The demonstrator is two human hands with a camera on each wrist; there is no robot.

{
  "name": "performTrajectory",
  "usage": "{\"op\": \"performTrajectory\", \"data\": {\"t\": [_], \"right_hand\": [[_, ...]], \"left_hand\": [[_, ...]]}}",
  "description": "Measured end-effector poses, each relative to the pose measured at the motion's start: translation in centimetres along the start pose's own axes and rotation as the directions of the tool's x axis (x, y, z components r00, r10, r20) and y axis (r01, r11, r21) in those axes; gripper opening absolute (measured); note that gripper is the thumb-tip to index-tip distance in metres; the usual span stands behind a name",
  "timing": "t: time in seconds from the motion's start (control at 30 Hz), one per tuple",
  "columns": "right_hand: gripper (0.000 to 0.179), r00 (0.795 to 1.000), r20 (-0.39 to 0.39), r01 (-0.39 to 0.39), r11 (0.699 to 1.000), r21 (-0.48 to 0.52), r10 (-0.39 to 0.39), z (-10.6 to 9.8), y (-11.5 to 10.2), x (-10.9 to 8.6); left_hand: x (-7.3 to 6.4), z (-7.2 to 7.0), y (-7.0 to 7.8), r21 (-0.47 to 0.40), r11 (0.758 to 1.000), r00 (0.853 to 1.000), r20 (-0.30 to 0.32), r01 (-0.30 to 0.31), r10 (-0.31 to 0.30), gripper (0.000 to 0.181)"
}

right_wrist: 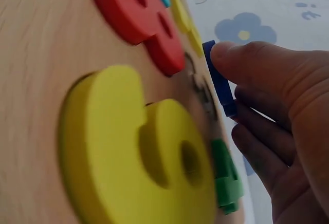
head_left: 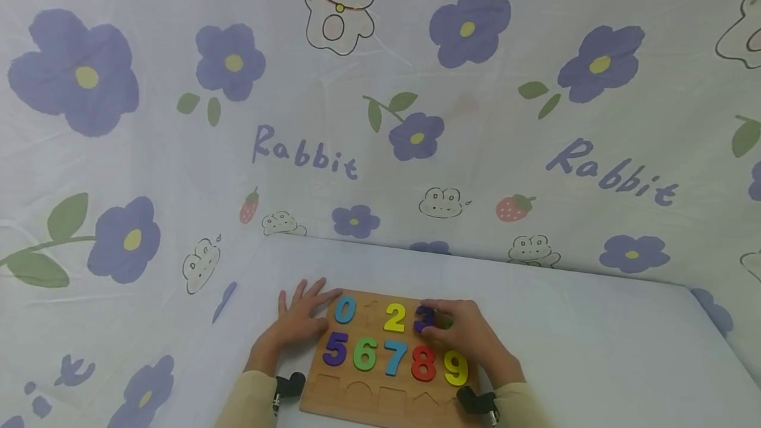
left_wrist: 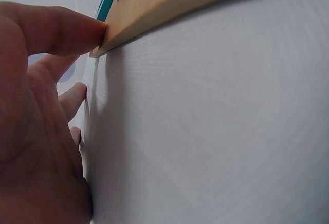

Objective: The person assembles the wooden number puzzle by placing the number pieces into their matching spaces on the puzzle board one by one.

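A wooden number board (head_left: 315, 370) lies on the white table. My right hand (head_left: 472, 335) pinches the dark blue number 3 piece (right_wrist: 220, 80) between thumb and fingers. In the right wrist view the piece stands a little off the board, beside its bare recess (right_wrist: 202, 88). Partly behind that hand is a green 4 (right_wrist: 226, 178). My left hand (head_left: 297, 321) rests at the board's left edge, fingers spread, with a fingertip touching the wooden corner in the left wrist view. Near it sits a light blue 0 (head_left: 345, 310).
Other number pieces sit in the board, among them a yellow 2 (head_left: 395, 317), a red 8 (head_left: 424, 362) and a yellow 9 (head_left: 456, 368). The slot for 1 (head_left: 371, 314) is bare, as are shape recesses along the front. A flowered curtain (head_left: 380, 170) hangs behind the table.
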State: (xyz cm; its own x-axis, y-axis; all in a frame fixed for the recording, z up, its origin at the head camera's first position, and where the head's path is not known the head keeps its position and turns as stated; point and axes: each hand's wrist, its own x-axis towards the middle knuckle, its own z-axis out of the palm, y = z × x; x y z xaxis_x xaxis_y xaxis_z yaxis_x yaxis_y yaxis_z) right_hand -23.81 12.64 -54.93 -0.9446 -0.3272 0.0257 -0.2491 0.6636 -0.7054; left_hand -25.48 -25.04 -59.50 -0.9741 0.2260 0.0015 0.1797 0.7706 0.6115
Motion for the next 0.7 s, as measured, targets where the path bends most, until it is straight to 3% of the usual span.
{"op": "performTrajectory", "data": {"t": [0.17, 0.7], "right_hand": [[0.051, 0.999, 0.002, -0.053, 0.998, -0.031, 0.053, 0.6, 0.2, 0.1], [0.053, 1.000, -0.016, -0.007, 0.996, -0.090, 0.005, 0.8, -0.1, -0.2]], "left_hand": [[0.1, 0.0, -0.1, 0.012, 1.000, 1.000, 0.020, 0.006, -0.006, 0.073], [0.2, 0.0, -0.1, 0.023, 1.000, 0.999, 0.032, 0.016, -0.017, 0.074]]}}
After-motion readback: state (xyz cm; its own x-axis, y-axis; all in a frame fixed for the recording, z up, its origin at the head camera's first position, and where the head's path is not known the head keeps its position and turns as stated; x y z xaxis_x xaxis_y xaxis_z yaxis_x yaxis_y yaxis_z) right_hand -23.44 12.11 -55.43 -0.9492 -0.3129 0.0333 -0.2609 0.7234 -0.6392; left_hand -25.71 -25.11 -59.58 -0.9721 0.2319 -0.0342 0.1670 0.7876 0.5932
